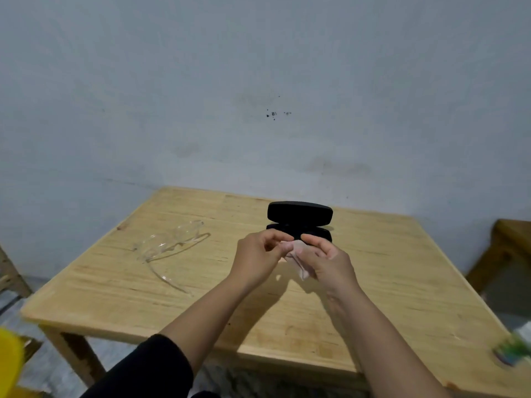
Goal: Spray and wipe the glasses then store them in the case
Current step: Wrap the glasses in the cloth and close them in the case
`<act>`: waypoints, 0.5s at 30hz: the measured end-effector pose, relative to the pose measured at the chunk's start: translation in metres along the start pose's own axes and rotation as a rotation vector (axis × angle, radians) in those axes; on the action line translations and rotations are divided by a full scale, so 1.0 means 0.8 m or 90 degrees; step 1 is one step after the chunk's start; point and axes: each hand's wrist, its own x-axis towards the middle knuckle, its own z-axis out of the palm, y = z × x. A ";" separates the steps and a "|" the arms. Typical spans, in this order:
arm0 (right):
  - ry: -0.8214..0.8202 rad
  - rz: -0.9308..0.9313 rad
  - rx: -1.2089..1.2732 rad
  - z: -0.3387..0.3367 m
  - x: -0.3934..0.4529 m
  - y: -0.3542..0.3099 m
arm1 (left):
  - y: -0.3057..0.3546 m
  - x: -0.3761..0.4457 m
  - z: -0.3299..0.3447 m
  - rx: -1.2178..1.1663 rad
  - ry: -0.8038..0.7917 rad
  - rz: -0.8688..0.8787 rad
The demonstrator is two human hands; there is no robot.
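Note:
Clear plastic glasses [169,245] lie on the wooden table [388,277], left of centre, arms unfolded toward me. A black glasses case [299,215] stands open at the table's far middle, its lid raised. Just in front of the case, both hands hold a small pale pink cloth [298,258] above the table. My left hand [258,258] pinches the cloth's left edge with its fingertips. My right hand [327,262] grips the cloth from the right, and part of the cloth hangs below it. The glasses lie apart from both hands, to the left.
A blurred green and white object [513,350] sits at the table's near right corner. Something yellow [10,360] shows at the lower left, off the table. A wooden stool or bench [505,248] stands to the right. A grey wall rises behind the table.

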 end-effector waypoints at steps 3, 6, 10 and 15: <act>0.012 -0.015 -0.012 -0.006 0.001 -0.007 | 0.012 0.005 0.001 -0.019 -0.005 0.023; 0.010 -0.033 -0.033 -0.011 0.002 -0.017 | 0.019 0.008 0.001 -0.026 -0.014 0.031; -0.004 -0.078 -0.090 -0.012 0.007 -0.028 | 0.026 0.013 0.000 -0.037 -0.019 0.053; -0.011 -0.121 -0.080 -0.014 0.012 -0.037 | 0.029 0.019 -0.004 -0.090 -0.025 0.037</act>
